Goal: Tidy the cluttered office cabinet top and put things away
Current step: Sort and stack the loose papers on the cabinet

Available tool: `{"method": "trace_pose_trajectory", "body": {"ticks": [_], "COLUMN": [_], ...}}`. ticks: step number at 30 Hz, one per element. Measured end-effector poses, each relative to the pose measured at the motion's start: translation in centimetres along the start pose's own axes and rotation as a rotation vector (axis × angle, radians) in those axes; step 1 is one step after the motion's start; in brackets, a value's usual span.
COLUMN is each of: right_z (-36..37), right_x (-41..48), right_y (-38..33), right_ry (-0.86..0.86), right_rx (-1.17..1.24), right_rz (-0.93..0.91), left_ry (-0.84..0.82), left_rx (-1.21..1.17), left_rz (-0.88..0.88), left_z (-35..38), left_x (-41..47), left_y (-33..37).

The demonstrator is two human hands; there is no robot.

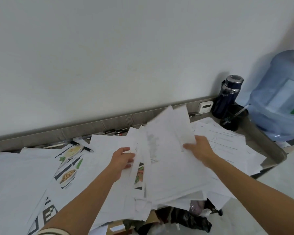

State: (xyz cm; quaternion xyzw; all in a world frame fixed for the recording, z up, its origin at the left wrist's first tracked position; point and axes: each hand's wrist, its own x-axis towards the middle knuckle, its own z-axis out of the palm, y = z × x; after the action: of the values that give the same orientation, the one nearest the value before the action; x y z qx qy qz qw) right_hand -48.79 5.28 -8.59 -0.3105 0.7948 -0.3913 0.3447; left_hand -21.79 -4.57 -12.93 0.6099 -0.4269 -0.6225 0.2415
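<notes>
Two bare forearms reach in from the bottom edge, with a striped cuff (pixel 53 231) on the left one. Between them a dark bin of rubbish (pixel 187 217) shows below the cabinet's front edge (contents blurred, can't itemise).

The grey cabinet top (pixel 261 139) is almost fully buried under loose white sheets (pixel 15 175). Food-photo printouts (pixel 69 168) lie left of centre and text pages (pixel 227 138) lie on the right. Pens (pixel 115 131) are scattered along the raised grey back lip (pixel 58 134), and one black pen (pixel 85 148) lies just beside the printouts. A plain white wall (pixel 109 56) stands behind.

In the far right corner are a small white device (pixel 205 106), an upright dark blue bottle (pixel 227 97) and a black pen cup (pixel 234 119) in front of it. A blue water jug (pixel 278 95) stands beyond the cabinet's right end.

The sheaf of papers (pixel 168 158) is held above the middle of the clutter, between both hands. It is fanned and uneven. Its long axis runs near-to-far, with the top end pointing toward the wall and leaning slightly right. The near end overhangs the cabinet front above the bin.

The left hand (pixel 122 160) pinches the sheaf's left edge, thumb on top and fingers curled beneath. The right hand (pixel 200 150) grips the right side with its fingers closed onto the top sheet. Can't tell where the right thumb is.
</notes>
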Motion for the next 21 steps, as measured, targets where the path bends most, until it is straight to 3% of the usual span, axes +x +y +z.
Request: {"method": "trace_pose_trajectory", "body": {"ticks": [3, 6, 10, 13, 16, 18, 21], "right_z": [-2.4, -4.3, -4.8, -4.1, -2.8, -2.1, -2.7], "right_x": [0.0, 0.4, 0.8, 0.8, 0.8, 0.9, 1.3], "right_y": [-2.9, -5.4, -6.5, -5.6, -3.7, -2.8, -2.7], "right_ry": [0.067, 0.001, -0.108, -0.222, -0.308, -0.272, -0.124], "right_rx": [0.208, 0.452, 0.589, 0.515, 0.282, 0.191, 0.261], "right_rz": [-0.176, -0.267, -0.300, -0.282, -0.221, -0.209, -0.153], "left_ry": [-0.061, -0.171, -0.328, -0.365, -0.340, -0.311, -0.280], "left_rx": [0.027, -0.022, -0.075, -0.085, -0.012, 0.011, 0.052], "left_rz": [0.078, 0.223, 0.440, 0.510, 0.448, 0.414, 0.410], "left_z": [0.5, 1.2, 2.1, 2.7, 3.5, 3.8, 3.9], "left_x": [0.0, -0.8, -2.8, -3.6, -3.0, -2.6, -2.0], "left_y": [1.4, 5.2, 10.9, 12.1, 10.6, 9.5, 9.4]}}
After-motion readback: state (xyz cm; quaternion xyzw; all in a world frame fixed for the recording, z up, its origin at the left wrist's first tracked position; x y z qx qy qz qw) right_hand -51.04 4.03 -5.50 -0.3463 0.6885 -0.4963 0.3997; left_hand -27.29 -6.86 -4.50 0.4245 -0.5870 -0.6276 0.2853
